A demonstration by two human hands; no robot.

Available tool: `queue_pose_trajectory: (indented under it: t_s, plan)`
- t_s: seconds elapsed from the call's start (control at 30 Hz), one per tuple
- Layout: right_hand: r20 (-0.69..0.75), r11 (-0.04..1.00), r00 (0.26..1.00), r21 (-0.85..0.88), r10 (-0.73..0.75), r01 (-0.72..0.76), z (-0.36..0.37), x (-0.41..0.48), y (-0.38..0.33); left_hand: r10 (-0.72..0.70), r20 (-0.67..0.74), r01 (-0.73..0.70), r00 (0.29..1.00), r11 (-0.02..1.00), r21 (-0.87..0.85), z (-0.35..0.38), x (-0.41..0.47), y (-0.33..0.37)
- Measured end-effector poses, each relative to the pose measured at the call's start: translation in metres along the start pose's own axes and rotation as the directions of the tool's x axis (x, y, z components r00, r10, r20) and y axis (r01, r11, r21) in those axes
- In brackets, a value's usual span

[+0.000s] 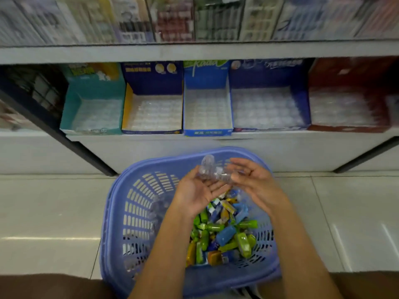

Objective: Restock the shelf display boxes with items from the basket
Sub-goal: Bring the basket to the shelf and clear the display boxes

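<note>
A blue slotted basket [138, 203] stands on the floor before the shelf, holding several small green, blue and yellow packets [224, 236]. Above it my left hand [195, 192] and my right hand [255, 183] are palm-up, fingers loosely extended. Between them lies a crumpled piece of clear plastic [210, 169], touching both hands; whether either hand grips it is unclear. On the low shelf stand a teal display box [71, 106], a navy-and-yellow one [127, 104], a blue one [207, 131], a wide dark-blue one [304, 108] and a red one [349, 128], each lined with a clear blister tray.
A white shelf edge [194, 52] runs above the boxes, with blurred packaged goods on the upper shelf. Dark shelf brackets [71, 143] slope down on both sides. Pale floor tiles [49, 212] surround the basket. My knees fill the bottom corners.
</note>
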State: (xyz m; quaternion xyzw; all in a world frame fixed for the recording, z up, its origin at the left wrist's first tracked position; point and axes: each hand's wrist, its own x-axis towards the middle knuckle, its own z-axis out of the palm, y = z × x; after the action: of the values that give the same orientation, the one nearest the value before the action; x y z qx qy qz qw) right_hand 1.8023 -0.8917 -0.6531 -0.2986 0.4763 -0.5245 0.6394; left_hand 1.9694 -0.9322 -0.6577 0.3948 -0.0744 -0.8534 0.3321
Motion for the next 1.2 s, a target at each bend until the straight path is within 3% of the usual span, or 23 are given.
queue_pose_trajectory:
  t_s: [0.13, 0.27, 0.37, 0.47, 0.53, 0.6, 0.73, 0.8, 0.87, 1.0, 1.1, 1.2]
  plan:
    - [0.033, 0.912, 0.98, -0.363, -0.194, 0.193, -0.01, -0.018, -0.052, 0.082, 0.065, -0.084, 0.994, 0.996, 0.021, 0.055, -0.012, -0.002]
    - [-0.006, 0.696, 0.942, -0.676, -0.335, 0.243, -0.016, -0.031, -0.083, 0.239, -0.038, -0.223, 0.97, 0.946, 0.233, 0.104, -0.012, -0.011]
    - [-0.028, 0.509, 0.905, -0.834, -0.425, 0.213, -0.024, -0.036, -0.099, 0.338, -0.07, -0.286, 0.939, 0.877, 0.387, 0.142, -0.007, -0.016]
    - [-0.031, 0.424, 0.849, -0.876, -0.527, 0.231, -0.036, -0.038, -0.115, 0.382, 0.007, -0.332, 0.924, 0.795, 0.508, 0.176, 0.002, -0.021]
    - [-0.084, 0.461, 0.823, -0.858, -0.562, 0.226, -0.052, -0.035, -0.127, 0.362, 0.086, -0.35, 0.928, 0.77, 0.534, 0.197, 0.012, -0.025]
    - [-0.23, 0.584, 0.781, -0.786, -0.58, 0.202, -0.074, -0.027, -0.139, 0.339, 0.134, -0.357, 0.931, 0.774, 0.523, 0.214, 0.023, -0.026]
    - [-0.564, 0.718, 0.501, -0.671, -0.657, 0.186, -0.124, 0.011, -0.165, 0.333, 0.13, -0.345, 0.934, 0.75, 0.564, 0.228, 0.046, -0.022]
    - [-0.618, 0.733, 0.444, -0.665, -0.649, 0.145, -0.141, 0.037, -0.176, 0.322, 0.111, -0.324, 0.94, 0.747, 0.581, 0.226, 0.056, -0.02]
    - [-0.608, 0.725, 0.47, -0.681, -0.64, 0.106, -0.153, 0.066, -0.181, 0.321, 0.084, -0.307, 0.943, 0.749, 0.587, 0.222, 0.065, -0.019]
    - [-0.558, 0.603, 0.594, -0.784, -0.58, -0.148, -0.166, 0.115, -0.181, 0.328, 0.069, -0.305, 0.942, 0.756, 0.579, 0.215, 0.08, -0.015]
    - [-0.516, 0.562, 0.616, -0.815, -0.595, -0.141, -0.167, 0.132, -0.177, 0.325, 0.068, -0.3, 0.943, 0.75, 0.589, 0.211, 0.089, -0.011]
    - [-0.398, 0.292, 0.65, -0.917, -0.647, -0.271, -0.168, 0.143, -0.175, 0.318, 0.066, -0.292, 0.946, 0.743, 0.603, 0.21, 0.095, -0.01]
